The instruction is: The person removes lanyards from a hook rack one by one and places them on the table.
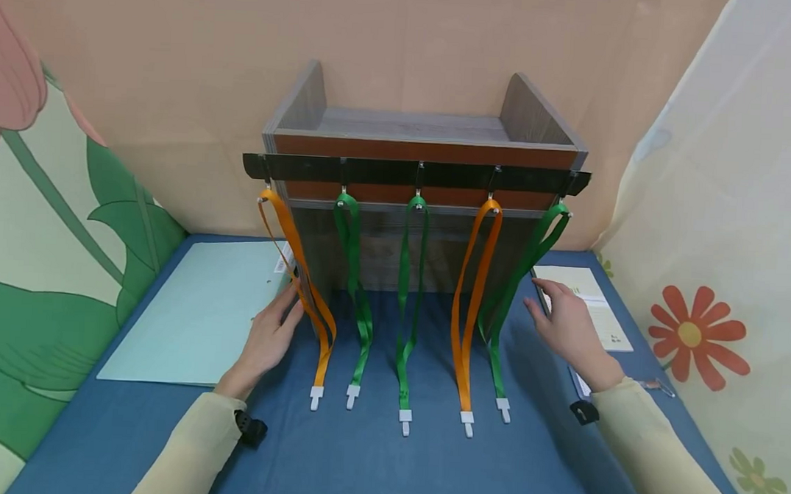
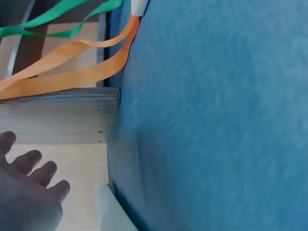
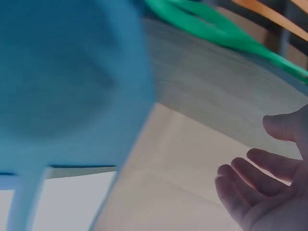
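Left sleeve (image 1: 188, 448): long, pale yellow-green, lightly creased, running to the wrist. Right sleeve (image 1: 658, 454): matching in colour and length. Left wrist unit (image 1: 252, 429): small, black, blocky, mounted at the cuff's inward side. Right wrist unit (image 1: 584, 412): likewise black and compact, same placement. Left hand (image 1: 268, 337) and right hand (image 1: 569, 324): both bare.

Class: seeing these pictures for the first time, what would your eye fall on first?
The five bright straps come first, two orange and three green, hanging from the dark bar in front of the wooden shelf. A big red flower stands out on the pale cloth at right. The left hand and right hand flank the shelf.
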`<state>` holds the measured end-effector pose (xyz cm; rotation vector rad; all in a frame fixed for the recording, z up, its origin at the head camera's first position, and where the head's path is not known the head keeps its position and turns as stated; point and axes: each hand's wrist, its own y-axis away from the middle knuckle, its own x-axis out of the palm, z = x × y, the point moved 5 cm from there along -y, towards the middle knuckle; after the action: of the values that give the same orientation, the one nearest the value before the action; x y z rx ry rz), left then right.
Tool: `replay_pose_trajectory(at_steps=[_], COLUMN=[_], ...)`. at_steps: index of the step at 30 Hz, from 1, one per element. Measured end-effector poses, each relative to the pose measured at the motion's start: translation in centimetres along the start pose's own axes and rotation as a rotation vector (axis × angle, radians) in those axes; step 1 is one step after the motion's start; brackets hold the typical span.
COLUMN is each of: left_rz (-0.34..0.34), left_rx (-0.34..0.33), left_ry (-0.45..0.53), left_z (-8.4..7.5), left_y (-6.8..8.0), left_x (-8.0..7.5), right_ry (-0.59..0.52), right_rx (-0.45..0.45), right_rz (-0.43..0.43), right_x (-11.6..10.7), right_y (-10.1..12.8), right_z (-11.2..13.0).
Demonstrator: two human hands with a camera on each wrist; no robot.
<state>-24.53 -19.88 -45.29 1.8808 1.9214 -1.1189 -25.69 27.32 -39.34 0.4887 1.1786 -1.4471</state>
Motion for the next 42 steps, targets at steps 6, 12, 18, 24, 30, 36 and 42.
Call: replay_pose_trajectory(at_steps=[6,12,18,24,30,36,42], left_rz=[-0.018,-0.006,-0.034,-0.052,-0.07,-0.071,-0.076], left_rx=[-0.021,-0.041,-0.052,-0.1,-0.077,-0.098,-0.096], left_ry=[0.112,0.245,0.309,0.354,0.4,0.436,0.427], left_z=[0.0,-0.2,-0.3,0.0,-2.1,-3.5,-3.5], left_y=[0.1,0.0,-0.3,-0.2,0.4,0.7,0.7], left_x=[0.5,1.1,1.5,1.7,1.0,0.5,0.4], right_ry=[-0.085,-0.171,-0.231,-0.263,-0.292,-0.394,-0.475], right_rx=[-0.014,-0.091,-0.148,-0.12,-0.141,-0.15,-0.11], right_rz=[-0.071,-0.188,-0.223,-0.222,-0.258,-0.223,-0.169], right_x=[-3.5,-8.1,-11.6,-12.9,-13.3,-13.2,-13.7], right_y=[-0.7,-1.2,-1.9,-2.4,-2.8,-3.6,-3.9], right_z=[2.6,5.7,8.2,9.2,9.8,8.8,8.8])
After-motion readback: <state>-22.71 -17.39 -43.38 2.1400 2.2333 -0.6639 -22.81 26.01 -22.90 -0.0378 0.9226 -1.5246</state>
